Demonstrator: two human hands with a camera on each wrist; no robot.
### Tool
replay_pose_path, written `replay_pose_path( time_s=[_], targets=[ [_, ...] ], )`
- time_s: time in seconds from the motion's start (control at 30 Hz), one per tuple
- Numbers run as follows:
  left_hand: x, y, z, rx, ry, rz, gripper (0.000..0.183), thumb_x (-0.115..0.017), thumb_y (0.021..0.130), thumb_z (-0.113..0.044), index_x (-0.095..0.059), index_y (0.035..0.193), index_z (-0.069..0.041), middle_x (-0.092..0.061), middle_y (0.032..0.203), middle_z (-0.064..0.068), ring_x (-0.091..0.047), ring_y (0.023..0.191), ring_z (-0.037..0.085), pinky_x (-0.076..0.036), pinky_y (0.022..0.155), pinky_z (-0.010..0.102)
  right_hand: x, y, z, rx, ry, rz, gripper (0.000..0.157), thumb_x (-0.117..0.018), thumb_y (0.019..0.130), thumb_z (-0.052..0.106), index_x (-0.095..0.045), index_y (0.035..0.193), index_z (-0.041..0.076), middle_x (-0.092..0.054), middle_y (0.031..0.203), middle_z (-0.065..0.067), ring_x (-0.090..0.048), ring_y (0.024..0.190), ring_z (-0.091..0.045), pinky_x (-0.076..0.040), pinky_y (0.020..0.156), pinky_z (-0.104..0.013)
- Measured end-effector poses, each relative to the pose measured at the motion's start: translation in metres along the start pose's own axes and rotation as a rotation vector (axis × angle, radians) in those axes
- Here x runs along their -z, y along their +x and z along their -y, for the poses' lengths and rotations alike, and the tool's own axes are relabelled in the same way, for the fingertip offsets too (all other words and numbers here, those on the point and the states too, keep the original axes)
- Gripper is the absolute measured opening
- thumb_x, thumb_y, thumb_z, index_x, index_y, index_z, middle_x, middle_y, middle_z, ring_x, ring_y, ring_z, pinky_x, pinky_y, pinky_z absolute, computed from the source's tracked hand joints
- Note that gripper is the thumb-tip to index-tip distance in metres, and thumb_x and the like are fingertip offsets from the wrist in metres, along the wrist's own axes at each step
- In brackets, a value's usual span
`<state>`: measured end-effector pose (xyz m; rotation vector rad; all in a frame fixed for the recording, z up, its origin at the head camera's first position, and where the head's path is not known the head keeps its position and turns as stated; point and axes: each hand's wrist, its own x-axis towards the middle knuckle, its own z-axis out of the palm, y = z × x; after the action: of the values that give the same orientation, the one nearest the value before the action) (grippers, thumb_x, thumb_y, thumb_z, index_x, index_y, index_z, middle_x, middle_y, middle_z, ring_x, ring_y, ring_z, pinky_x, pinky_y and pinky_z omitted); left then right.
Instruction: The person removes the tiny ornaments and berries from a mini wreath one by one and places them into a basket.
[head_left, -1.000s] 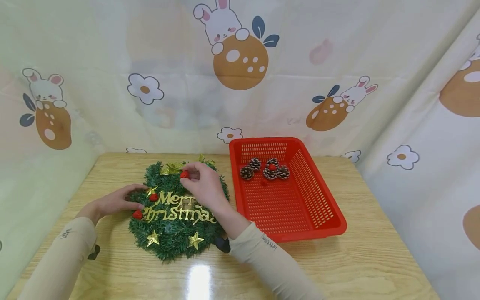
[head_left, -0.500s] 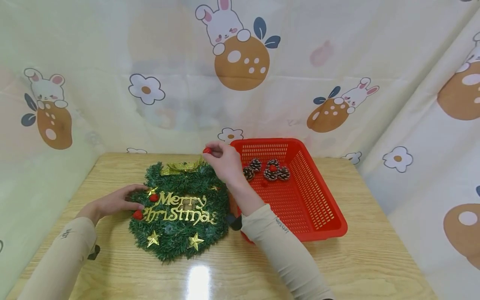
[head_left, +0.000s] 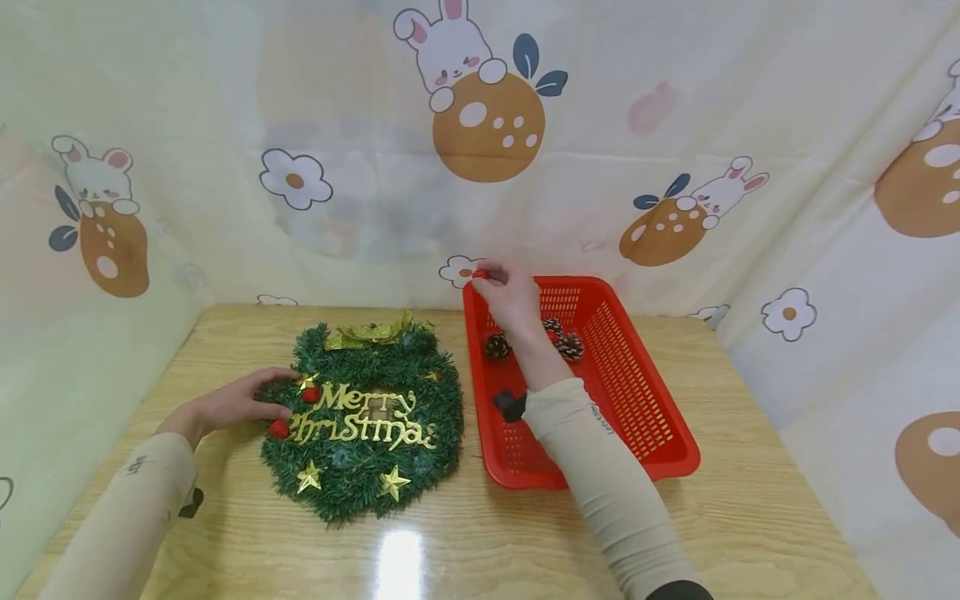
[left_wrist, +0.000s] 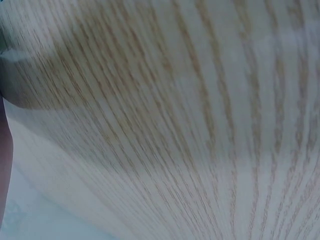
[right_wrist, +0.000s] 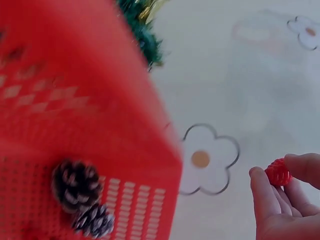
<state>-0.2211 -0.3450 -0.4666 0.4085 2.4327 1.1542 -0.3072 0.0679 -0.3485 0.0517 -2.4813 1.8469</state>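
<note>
A green wreath (head_left: 420,371) with gold "Merry Christmas" lettering, gold stars and a gold bow lies flat on the table. My left hand (head_left: 236,402) rests at its left edge, fingers extended along the greenery; its thumb lies close to a red berry (head_left: 279,428). Another red berry (head_left: 311,394) sits by the upper left star. Between thumb and fingers, my right hand (head_left: 517,302) pinches a bumpy red berry (right_wrist: 278,172) above the back left rim of the red basket (head_left: 672,408). Several pine cones (right_wrist: 76,186) lie inside, partly hidden by the right arm in the head view.
The wooden table (head_left: 750,467) extends in front of and to the right of the basket. A patterned curtain (head_left: 360,242) hangs behind the table and along its sides. Mostly wood grain fills the left wrist view.
My right hand has moved right and back, from over the wreath's top to the basket's back left corner, with the red berry in its pinch. My left hand has stayed in place.
</note>
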Motion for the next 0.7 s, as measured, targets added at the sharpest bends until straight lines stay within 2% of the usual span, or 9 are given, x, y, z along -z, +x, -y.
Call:
replay_pose_path(
  time_s=[0.23, 0.43, 0.7],
  targets=[
    [0.0, 0.001, 0.0, 0.007, -0.002, 0.004, 0.071, -0.07, 0.092, -0.027, -0.035, 0.149, -0.004, -0.027, 0.151, 0.029, -0.023, 0.137, 0.053, -0.026, 0.104, 0.069, 0.012, 0.01, -0.017, -0.029, -0.091, -0.035, 0.035, -0.062, 0.096, 0.014, -0.062, 0.13, 0.006, -0.063, 0.126, -0.011, -0.056, 0.116, -0.025, -0.047, 0.099, -0.038],
    [0.0, 0.002, 0.001, 0.0, 0.019, -0.003, 0.072, -0.07, 0.092, -0.027, -0.034, 0.149, -0.003, -0.028, 0.151, 0.029, -0.027, 0.135, 0.052, -0.028, 0.103, 0.068, 0.013, 0.014, -0.037, -0.066, -0.157, -0.028, 0.034, -0.061, 0.097, 0.015, -0.062, 0.129, 0.006, -0.062, 0.125, -0.011, -0.056, 0.114, -0.026, -0.048, 0.097, -0.04],
    [-0.001, 0.002, 0.001, -0.004, 0.028, -0.005, 0.071, -0.069, 0.093, -0.028, -0.034, 0.149, -0.003, -0.027, 0.15, 0.03, -0.024, 0.136, 0.053, -0.026, 0.104, 0.069, 0.011, 0.016, -0.055, -0.133, -0.22, -0.015, 0.035, -0.06, 0.097, 0.013, -0.061, 0.132, 0.006, -0.061, 0.124, -0.013, -0.055, 0.109, -0.027, -0.049, 0.092, -0.041]
  ],
)
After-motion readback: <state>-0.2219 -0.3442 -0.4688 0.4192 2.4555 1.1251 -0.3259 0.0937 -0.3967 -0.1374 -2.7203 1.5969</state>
